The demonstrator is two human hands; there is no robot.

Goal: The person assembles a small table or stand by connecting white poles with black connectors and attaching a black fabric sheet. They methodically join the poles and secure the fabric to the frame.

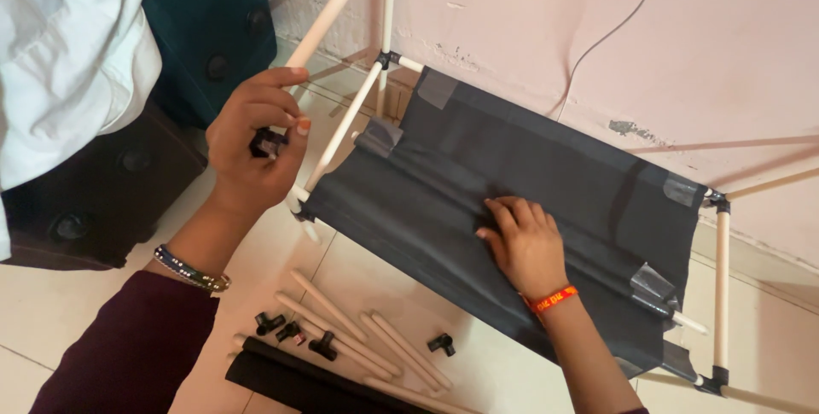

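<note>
Two hands work on one rack frame, head view only. Left hand (256, 137) curls around a small black connector (268, 142), pinched between thumb and fingers, close beside a cream rod (328, 14) that slants up toward the wall. Right hand (522, 243) lies flat, fingers spread and holding nothing, pressing the dark fabric shelf (512, 175) near its middle.

Handling, as judged: the rods look light and stiff, smooth enough to slip, so best taken mid-length. The connector is small and hard; a fingertip pinch suits it. The fabric is soft and sags between the rods, so it gives no firm hold.

Look: the shelf is a dark grey sheet with a few folds, stretched between cream rods joined at the corners by black joints. Spare rods (375, 341) and a loose fitting (441, 344) lie on the tiled floor (51, 311) below.
</note>
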